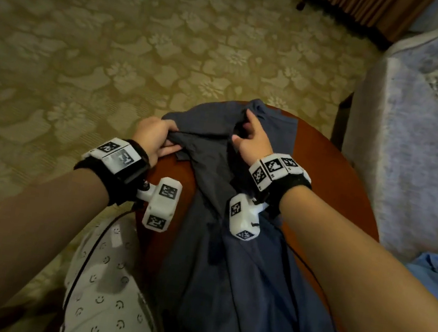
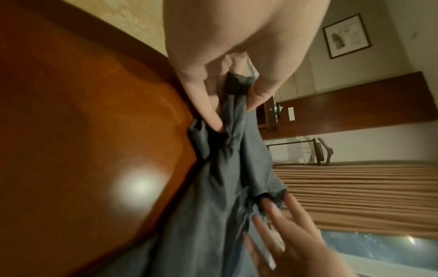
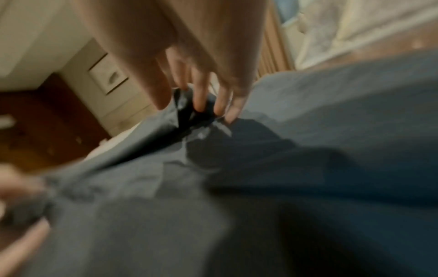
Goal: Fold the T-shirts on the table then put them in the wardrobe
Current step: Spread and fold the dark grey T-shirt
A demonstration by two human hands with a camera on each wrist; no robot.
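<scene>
A: On the round wooden table (image 1: 323, 164), the dark blue T-shirt (image 1: 247, 269) lies crumpled, its hem spilling off the table's near edge

B: And the hands?

A: Left hand (image 1: 153, 134) pinches a bunched edge at the table's left rim; right hand (image 1: 250, 139), fingers spread, reaches into the folds, probably hunting the collar to spread it flat
</scene>
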